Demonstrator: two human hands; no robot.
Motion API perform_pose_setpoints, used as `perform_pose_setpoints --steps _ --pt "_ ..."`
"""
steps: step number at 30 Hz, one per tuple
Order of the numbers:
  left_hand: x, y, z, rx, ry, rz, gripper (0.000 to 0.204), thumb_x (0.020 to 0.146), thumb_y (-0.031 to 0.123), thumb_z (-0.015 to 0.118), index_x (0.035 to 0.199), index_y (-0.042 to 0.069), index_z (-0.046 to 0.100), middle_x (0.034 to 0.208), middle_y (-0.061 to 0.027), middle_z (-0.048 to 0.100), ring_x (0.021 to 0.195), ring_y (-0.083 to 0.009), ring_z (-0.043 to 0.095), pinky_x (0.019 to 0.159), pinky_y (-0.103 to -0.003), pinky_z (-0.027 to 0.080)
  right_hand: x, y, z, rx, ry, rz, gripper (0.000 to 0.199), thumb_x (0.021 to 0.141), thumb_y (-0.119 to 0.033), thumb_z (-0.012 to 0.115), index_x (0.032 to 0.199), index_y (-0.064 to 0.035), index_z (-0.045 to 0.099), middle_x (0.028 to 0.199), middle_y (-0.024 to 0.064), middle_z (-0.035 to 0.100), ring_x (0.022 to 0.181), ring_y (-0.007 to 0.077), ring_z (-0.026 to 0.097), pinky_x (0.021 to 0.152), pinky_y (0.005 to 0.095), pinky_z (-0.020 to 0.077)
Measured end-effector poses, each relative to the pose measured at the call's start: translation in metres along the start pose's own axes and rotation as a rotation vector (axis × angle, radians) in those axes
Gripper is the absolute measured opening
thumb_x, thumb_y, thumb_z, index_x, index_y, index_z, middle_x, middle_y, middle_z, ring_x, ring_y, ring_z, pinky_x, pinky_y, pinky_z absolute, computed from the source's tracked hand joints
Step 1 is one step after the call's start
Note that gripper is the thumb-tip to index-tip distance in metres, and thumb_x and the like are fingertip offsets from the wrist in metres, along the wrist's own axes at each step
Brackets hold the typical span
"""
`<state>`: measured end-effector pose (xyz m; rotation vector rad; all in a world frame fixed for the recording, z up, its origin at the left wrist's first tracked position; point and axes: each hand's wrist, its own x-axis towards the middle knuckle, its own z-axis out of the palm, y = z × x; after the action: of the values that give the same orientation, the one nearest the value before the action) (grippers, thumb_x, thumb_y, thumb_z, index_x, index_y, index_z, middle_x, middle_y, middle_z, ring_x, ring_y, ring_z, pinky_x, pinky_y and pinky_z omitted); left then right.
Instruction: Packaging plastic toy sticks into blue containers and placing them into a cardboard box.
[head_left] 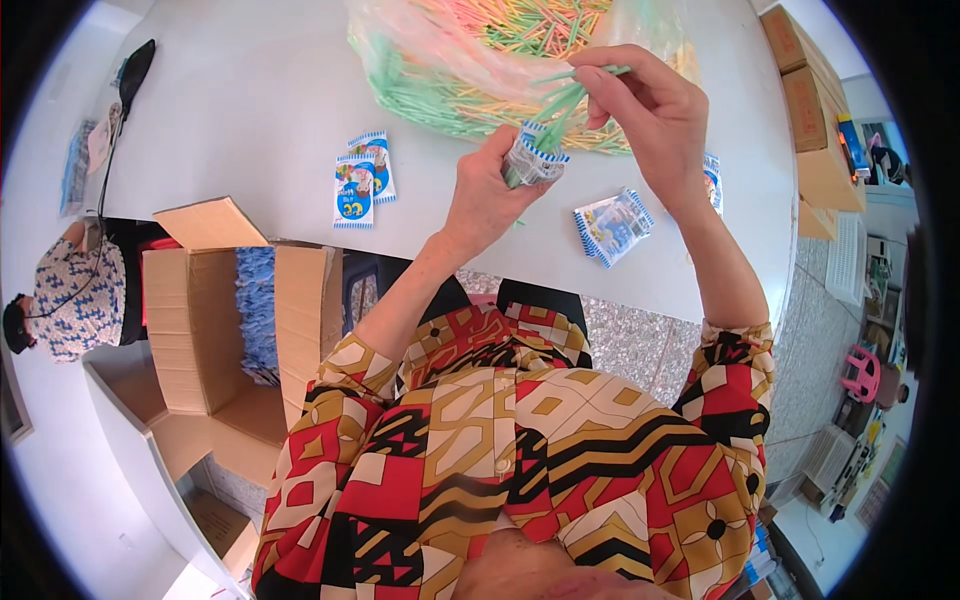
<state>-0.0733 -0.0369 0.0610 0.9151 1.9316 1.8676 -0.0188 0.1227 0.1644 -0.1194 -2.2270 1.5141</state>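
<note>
Patterned shirt (pixel 500 450) below, left hand (pixel 490 190) clamps the packet (pixel 535 155) while right hand (pixel 650 110) pinches green sticks (pixel 562 100); best feed them straight, packet mouth steady.

A single head-worn fisheye camera looks steeply down from above the person's own chest, so the patterned red, gold and black shirt (pixel 520 470) fills the lower middle, very close to the lens. Both forearms rise from there toward the white tabletop (pixel 260 90), which lies farther off, beyond the left hand (pixel 490 195) and right hand (pixel 655 120) meeting near the upper centre. Left of that grip and lower down, an open brown cardboard box (pixel 195 320) sits below table level. Straight edges bow toward the dark circular rim.
</note>
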Motion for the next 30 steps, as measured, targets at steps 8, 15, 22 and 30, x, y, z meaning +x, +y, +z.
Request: perform_pose_setpoints --steps 8,15,22,30 --pt "0.002 0.011 0.001 -0.247 -0.016 -0.129 0.026 0.079 0.005 0.072 0.100 0.001 0.056 0.081 -0.0030 0.064 0.067 -0.0072 0.060 0.056 -0.022 0.051 -0.015 0.002 0.005 -0.290 -0.013 -0.615 0.016 0.081 0.004 0.066 0.097 -0.0002 0.066 0.089 0.0084 0.066 0.071 0.0108 0.062 0.058 0.0210 0.0505" --pt "0.001 0.009 -0.002 -0.238 0.004 -0.105 0.027 0.077 0.002 0.072 0.100 0.001 0.056 0.081 -0.0034 0.063 0.066 -0.0080 0.059 0.058 -0.023 0.051 -0.027 -0.003 0.007 0.027 -0.103 -0.206 0.012 0.085 0.003 0.062 0.096 0.0015 0.065 0.083 0.0055 0.064 0.068 0.0091 0.061 0.058 0.0204 0.0496" --pt "-0.002 0.006 0.000 -0.198 0.081 -0.057 0.030 0.073 -0.005 0.069 0.100 0.001 0.056 0.082 -0.0039 0.063 0.070 -0.0087 0.060 0.059 -0.024 0.050 -0.027 -0.002 0.005 0.060 -0.120 -0.023 0.010 0.089 -0.002 0.060 0.097 0.0003 0.065 0.078 0.0022 0.062 0.063 0.0064 0.059 0.057 0.0186 0.0474" --pt "-0.003 0.001 0.001 -0.135 0.117 0.007 0.034 0.071 -0.004 0.072 0.100 0.002 0.056 0.083 -0.0039 0.064 0.072 -0.0111 0.060 0.064 -0.027 0.049 -0.021 -0.008 0.005 0.066 -0.206 0.097 0.008 0.089 -0.007 0.063 0.093 -0.0018 0.066 0.070 0.0000 0.059 0.058 0.0041 0.054 0.053 0.0180 0.0442"
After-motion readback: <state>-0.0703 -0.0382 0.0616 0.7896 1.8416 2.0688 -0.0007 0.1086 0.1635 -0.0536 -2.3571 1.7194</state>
